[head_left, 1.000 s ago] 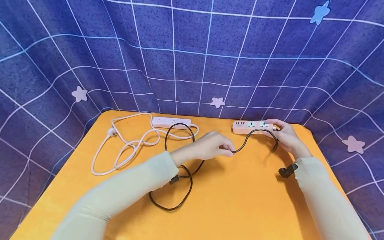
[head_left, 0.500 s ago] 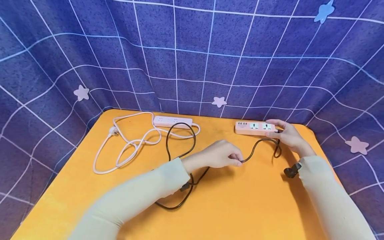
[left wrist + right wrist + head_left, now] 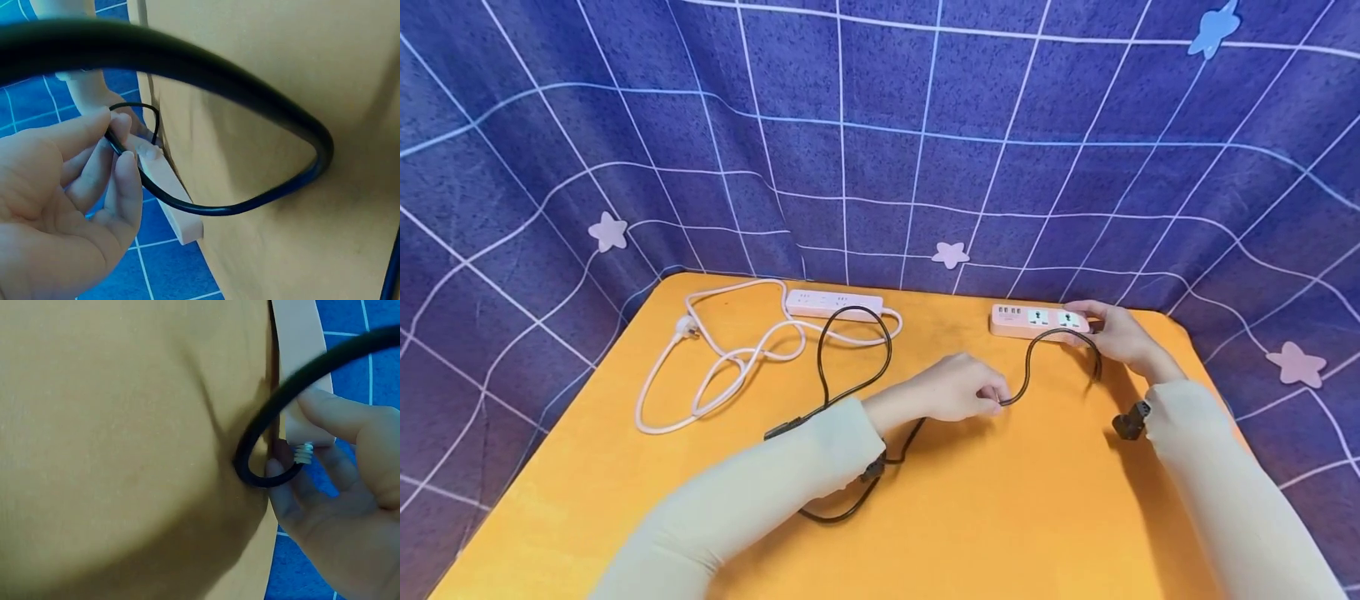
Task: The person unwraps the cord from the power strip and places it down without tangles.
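My left hand pinches a black cable between thumb and fingertips, above the table's middle. In the left wrist view the cable bends in a wide loop past those fingers. My right hand grips the right end of a pinkish power strip, whose sockets face up at the table's back right. In the right wrist view the thumb lies on the strip's side. There the cable curls into a pale ribbed sleeve at the strip's end. My left forearm hides part of the cable's looser coils.
A white power strip lies at the back, left of centre. Its white cord spreads in loops to the left, with a plug. A dark piece shows beside the left sleeve. The curtain rises behind the orange table.
The view has shifted slightly. My left hand has moved a little right and down with the cable, whose stretch between the hands changes its bend. The right hand keeps hold of the strip.
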The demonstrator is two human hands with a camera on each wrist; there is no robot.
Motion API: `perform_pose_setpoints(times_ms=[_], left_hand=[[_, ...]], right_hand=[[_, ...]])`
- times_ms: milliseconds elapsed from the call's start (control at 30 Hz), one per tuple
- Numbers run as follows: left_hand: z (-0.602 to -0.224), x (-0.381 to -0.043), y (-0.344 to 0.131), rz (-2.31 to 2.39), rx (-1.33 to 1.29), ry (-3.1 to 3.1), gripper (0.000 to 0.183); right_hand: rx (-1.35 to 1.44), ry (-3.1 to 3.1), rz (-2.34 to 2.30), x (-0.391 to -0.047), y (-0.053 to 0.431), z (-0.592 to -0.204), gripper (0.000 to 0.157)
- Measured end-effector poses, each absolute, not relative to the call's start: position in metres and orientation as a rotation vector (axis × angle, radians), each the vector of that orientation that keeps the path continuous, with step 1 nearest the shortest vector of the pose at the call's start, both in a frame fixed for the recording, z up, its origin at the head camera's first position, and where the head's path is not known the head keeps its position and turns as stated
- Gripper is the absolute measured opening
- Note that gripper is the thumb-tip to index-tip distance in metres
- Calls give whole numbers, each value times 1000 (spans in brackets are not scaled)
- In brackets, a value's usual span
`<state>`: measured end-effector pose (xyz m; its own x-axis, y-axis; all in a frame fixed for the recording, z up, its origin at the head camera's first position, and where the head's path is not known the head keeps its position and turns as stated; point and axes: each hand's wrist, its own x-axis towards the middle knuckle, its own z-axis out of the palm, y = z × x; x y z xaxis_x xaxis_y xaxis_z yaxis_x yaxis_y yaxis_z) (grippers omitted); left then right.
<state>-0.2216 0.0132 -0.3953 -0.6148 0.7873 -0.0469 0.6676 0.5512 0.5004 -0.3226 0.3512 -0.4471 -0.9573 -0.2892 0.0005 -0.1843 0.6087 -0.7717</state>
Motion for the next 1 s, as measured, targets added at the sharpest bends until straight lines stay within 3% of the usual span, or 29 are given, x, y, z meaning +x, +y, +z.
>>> perform_pose_setpoints(times_ms=[200, 500, 800, 1000], left_hand=[[-399, -226, 23, 739, 1200, 2555, 19], [-391, -227, 34, 1310, 834, 2345, 20], [-409, -241, 16, 1361, 661, 2278, 26], [-395, -252, -6, 1331, 680, 2397, 35]], right_hand=[[-446, 2770, -1147, -326, 357, -449, 58], [-478, 2810, -1061, -327, 359, -445, 63], [-382, 2719, -1138, -327, 359, -446, 61], [-344, 2699, -1135, -320, 364, -444, 55]])
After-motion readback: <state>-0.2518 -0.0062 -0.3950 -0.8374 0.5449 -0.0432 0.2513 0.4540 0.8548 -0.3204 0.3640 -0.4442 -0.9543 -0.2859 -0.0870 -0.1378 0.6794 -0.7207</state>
